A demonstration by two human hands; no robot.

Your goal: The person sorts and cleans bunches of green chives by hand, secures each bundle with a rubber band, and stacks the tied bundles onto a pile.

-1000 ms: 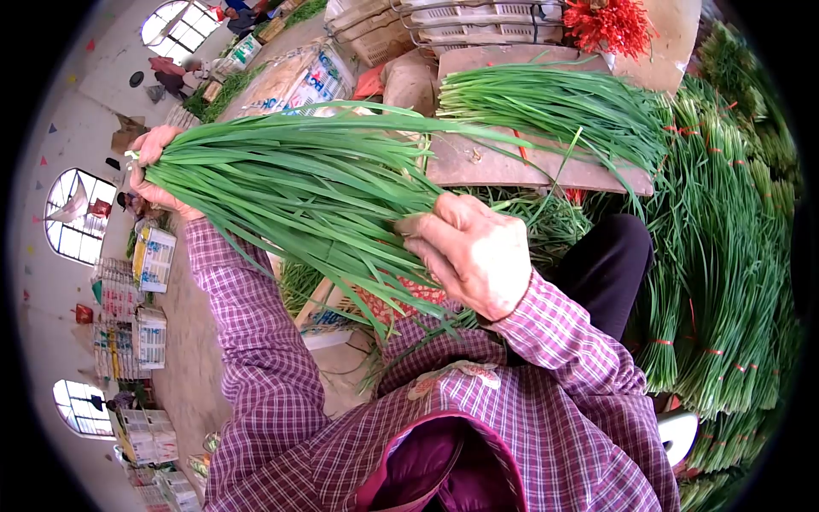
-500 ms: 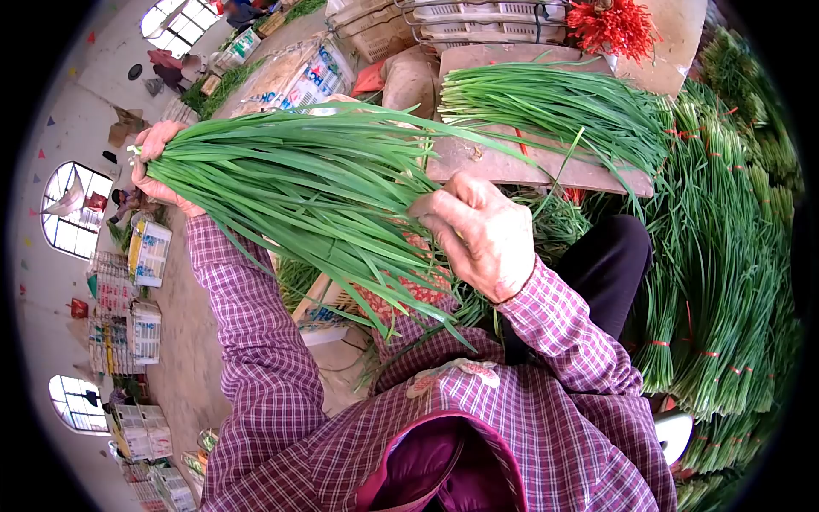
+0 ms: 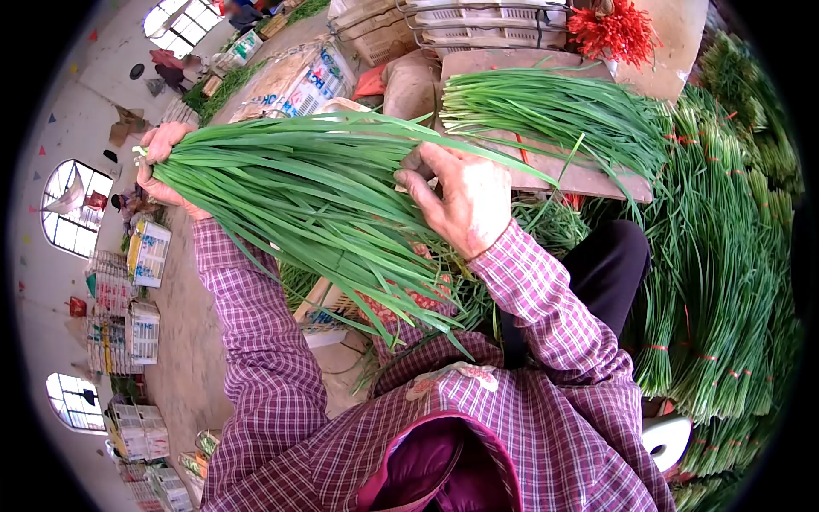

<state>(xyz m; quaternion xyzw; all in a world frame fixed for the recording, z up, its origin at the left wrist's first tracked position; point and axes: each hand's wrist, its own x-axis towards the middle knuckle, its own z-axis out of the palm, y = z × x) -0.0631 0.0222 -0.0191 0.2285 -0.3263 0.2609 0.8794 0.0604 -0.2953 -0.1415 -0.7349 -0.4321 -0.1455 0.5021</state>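
Over on the left side of the view, the person's bare left hand point(image 3: 164, 142) is clamped on the pale stalk ends of a big fanned-out bunch of long, flat green leaves point(image 3: 299, 179), with a few whitish tips poking out past the fist. So the bunch is up in the air in front of the purple-and-white checked jacket point(image 3: 281, 452), stalks to the left, leaves spreading off to the right and drooping a bit. Bare right hand point(image 3: 467, 196) is at the leafy part, thumb and fingers bent close together against the leaves, though honestly I can't tell if one's pinched in there. Just beyond that hand, a loose pile of green leaves with pale stalks point(image 3: 546, 107) lies across a flat brown board point(image 3: 503, 58), stalk ends left. Behind the board there's a thick bright-red tuft of thin strips point(image 3: 610, 36), next to some stacked off-white plastic crates point(image 3: 486, 39). All down the right side it's green bundles bound with thin red ties point(image 3: 708, 290), heaped together. A knee in dark trousers point(image 3: 607, 260) sits between the right hand and those bundles
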